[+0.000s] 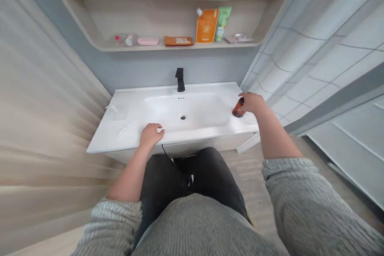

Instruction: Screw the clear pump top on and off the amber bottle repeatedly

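- Fingers [242, 95] of the right hand [253, 102] are closed around a red-and-dark container [238, 110], gripping its upper part.
- That container leans at the right end of the white surface [105, 132], just beside the basin [207, 110]; whether its base touches down, I cannot tell.
- The left hand [151, 135] is at the front edge of the basin, its fingers curled, with a narrow gap between thumb and forefinger.
- A black faucet [180, 80] stands behind the basin, in line with the drain [183, 117].
- On the shelf [144, 48] above, an orange pouch [207, 26] stands beside a green tube [222, 23], with a flat orange-brown packet [179, 41] and a pink case [148, 41] to their left.
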`<state>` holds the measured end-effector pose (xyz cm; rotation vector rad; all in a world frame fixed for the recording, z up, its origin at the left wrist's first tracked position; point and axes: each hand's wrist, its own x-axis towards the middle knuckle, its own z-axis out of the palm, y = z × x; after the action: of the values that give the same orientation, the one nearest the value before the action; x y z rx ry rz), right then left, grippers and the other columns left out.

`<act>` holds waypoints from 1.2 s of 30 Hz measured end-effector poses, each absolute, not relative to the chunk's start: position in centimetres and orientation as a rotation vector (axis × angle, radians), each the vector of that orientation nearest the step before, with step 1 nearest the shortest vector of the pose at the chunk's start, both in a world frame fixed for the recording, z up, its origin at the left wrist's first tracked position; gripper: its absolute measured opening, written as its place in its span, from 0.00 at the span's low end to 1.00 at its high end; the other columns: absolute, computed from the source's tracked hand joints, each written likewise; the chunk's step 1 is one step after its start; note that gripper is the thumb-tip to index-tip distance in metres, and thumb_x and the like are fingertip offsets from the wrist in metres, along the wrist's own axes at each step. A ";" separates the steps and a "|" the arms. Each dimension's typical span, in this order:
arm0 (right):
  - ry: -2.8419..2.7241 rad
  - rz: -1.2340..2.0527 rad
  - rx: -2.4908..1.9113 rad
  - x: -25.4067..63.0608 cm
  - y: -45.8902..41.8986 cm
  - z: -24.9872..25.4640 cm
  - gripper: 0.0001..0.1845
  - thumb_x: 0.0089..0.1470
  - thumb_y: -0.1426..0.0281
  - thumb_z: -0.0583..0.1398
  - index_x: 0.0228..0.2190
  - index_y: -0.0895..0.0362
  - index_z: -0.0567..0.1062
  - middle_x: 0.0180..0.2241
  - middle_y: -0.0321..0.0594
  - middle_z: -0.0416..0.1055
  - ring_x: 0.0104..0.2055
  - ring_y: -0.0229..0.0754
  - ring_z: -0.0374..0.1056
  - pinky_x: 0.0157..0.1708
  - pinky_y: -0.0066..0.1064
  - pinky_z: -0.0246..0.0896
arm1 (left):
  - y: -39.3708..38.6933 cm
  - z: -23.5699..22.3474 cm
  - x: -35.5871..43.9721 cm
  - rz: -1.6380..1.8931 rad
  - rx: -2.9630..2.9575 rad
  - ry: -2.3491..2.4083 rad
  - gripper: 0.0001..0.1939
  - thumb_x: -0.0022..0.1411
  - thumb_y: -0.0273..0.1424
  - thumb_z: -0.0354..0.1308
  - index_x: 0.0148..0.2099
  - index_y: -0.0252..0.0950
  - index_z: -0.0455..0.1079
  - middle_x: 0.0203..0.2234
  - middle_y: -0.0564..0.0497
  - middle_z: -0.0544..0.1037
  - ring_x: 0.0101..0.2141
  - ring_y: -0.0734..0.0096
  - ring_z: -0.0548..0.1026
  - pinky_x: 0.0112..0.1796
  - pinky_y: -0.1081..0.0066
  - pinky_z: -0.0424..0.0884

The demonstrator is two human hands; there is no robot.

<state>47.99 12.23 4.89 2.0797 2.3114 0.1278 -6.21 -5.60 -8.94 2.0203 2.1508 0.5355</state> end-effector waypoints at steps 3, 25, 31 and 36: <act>2.284 0.008 2.020 47.8 13.7 5.5 0.45 0.42 0.58 0.76 0.62 0.55 0.82 0.51 0.51 0.85 0.47 0.57 0.79 0.46 0.40 0.70 | -5.6 -8.9 -6.2 0.561 2.029 2.126 0.14 0.70 0.39 0.61 0.49 0.42 0.86 0.49 0.42 0.88 0.57 0.45 0.80 0.60 0.53 0.76; 3.168 -0.464 1.303 19.8 2.3 7.0 0.33 0.43 0.55 0.82 0.51 0.46 0.87 0.50 0.41 0.85 0.51 0.58 0.80 0.51 0.42 0.74 | -3.8 -8.7 0.2 1.227 1.524 1.248 0.53 0.49 0.38 0.82 0.74 0.41 0.65 0.69 0.36 0.77 0.67 0.43 0.77 0.66 0.46 0.73; 3.388 -1.105 1.226 17.7 1.7 2.7 0.51 0.39 0.62 0.83 0.65 0.42 0.79 0.53 0.40 0.84 0.53 0.61 0.80 0.60 0.50 0.73 | -4.5 -8.2 0.9 1.233 1.537 1.426 0.50 0.50 0.35 0.82 0.72 0.41 0.66 0.61 0.41 0.83 0.61 0.46 0.82 0.61 0.51 0.79; 3.342 -1.732 1.365 17.9 0.2 -2.4 0.62 0.42 0.52 0.82 0.73 0.48 0.68 0.64 0.48 0.76 0.64 0.62 0.75 0.70 0.54 0.67 | -5.0 -7.5 0.8 1.161 1.600 1.509 0.48 0.50 0.34 0.81 0.72 0.41 0.68 0.62 0.41 0.83 0.60 0.44 0.83 0.61 0.51 0.80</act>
<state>17.86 0.22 -2.43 1.3655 3.3424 -1.7321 0.85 -5.03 -7.48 1.6002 1.5095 1.1606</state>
